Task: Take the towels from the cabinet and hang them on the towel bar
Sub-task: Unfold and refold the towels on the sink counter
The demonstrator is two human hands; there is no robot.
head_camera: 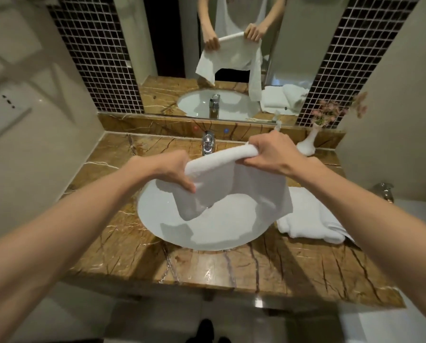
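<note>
White towel (234, 184), held in the air above the sink (172, 219), stretched between both hands. Left hand (174, 169) curled round the near end of the thick, rolled top edge; right hand (271, 149) clenched on the far end, a little higher. Plain, soft-looking, partly unfolded: one wide panel hanging down, a narrower flap lower on the left, bottom corners loose over the basin and not clearly touching it.

Out of the cabinet already, judging by where it hangs; not yet on any bar. Neither cabinet nor towel bar in view. Likely being opened out or refolded to a width fit for hanging, so the carrying and draping left to do.

Just right of the sink, on the brown marble counter (108, 174), a pile of folded towels (310, 219), waiting their turn; perhaps two or three, hard to count from here. So well short of halfway, by this reckoning.

Farther out: tap (208, 143) just behind the held towel, mirror (231, 58) above it repeating the same two-handed grip, white vase (306, 142) with pink flowers at the back right corner.
</note>
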